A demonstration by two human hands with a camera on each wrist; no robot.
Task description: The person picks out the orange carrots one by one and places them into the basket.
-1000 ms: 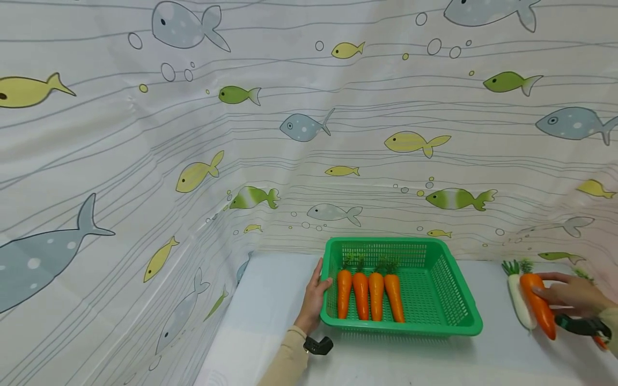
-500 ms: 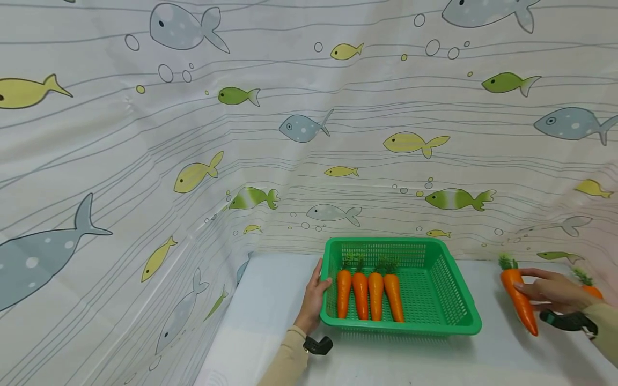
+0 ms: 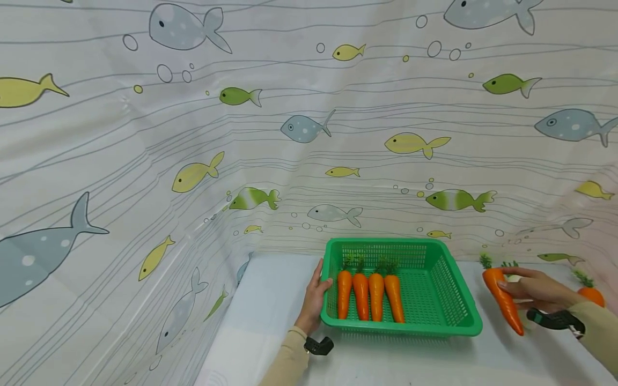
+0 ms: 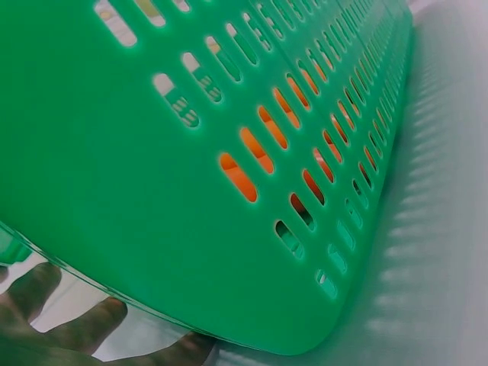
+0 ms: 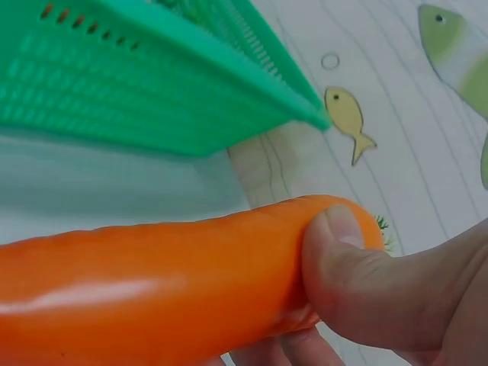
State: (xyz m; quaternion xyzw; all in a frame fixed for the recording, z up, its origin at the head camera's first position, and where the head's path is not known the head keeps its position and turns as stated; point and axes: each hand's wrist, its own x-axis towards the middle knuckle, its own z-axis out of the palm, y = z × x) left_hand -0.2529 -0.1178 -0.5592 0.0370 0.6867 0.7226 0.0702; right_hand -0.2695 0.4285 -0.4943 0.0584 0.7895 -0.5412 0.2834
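Observation:
My right hand [image 3: 533,289] pinches a carrot [image 3: 504,303] near its leafy top, to the right of the green basket [image 3: 463,300]. In the right wrist view, the thumb lies on top of this carrot [image 5: 152,282] and the fingers are beneath it. My left hand [image 3: 314,300] holds the left side of the basket, with the thumb over the rim. In the left wrist view, its fingers [image 4: 88,324] lie along the basket's edge. Several carrots [image 3: 361,296] lie side by side in the left part of the basket, leafy ends away from me.
Behind my right hand a white radish [image 3: 513,277] shows partly on the table. Another carrot [image 3: 591,295] lies farther right, partly hidden by the sleeve. The white table [image 3: 270,289] meets a curtain [image 3: 376,107] with printed fish at its back and left.
My right hand has lifted the carrot from beside the white radish and carried it left toward the basket. The left hand and basket stay where they were.

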